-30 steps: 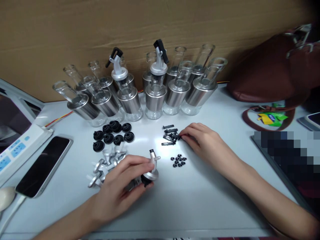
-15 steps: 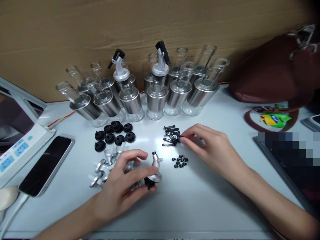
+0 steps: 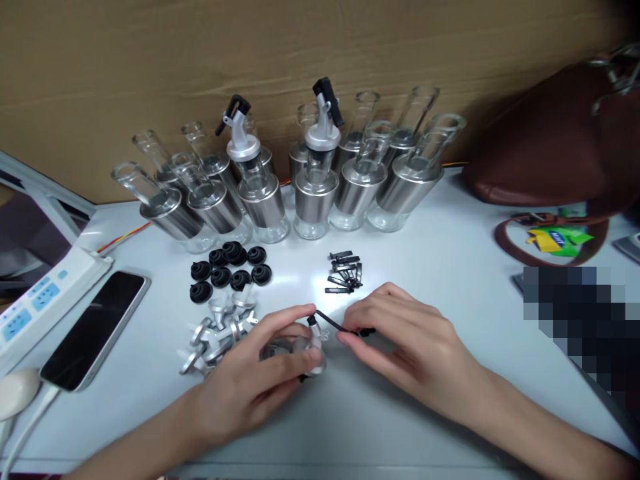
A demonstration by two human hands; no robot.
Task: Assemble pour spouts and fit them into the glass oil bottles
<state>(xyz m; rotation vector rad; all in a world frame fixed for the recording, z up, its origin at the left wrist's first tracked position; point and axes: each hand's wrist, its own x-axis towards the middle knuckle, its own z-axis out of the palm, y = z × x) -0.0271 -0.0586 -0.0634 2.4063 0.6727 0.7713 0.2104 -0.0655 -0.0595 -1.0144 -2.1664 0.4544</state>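
Note:
My left hand is closed around a silver pourer head with a small black tip on top; its index fingertip touches one end of a black lever. The lever's other end is pinched in my right hand, just right of the pourer. Behind my right hand lies a pile of black levers. Silver pourer parts lie beside my left hand, with ribbed black stoppers behind them. The small black rings are mostly hidden by my right hand.
Glass bottles with steel bands stand in rows at the back, two topped with pourers. A phone and a power strip lie at the left. A brown bag and a green and yellow packet are at the right.
My right hand has come back from the lever pile with one lever, toward the pourer in my left hand. My left index finger has stretched out to the lever, and the pourer sits slightly lower.

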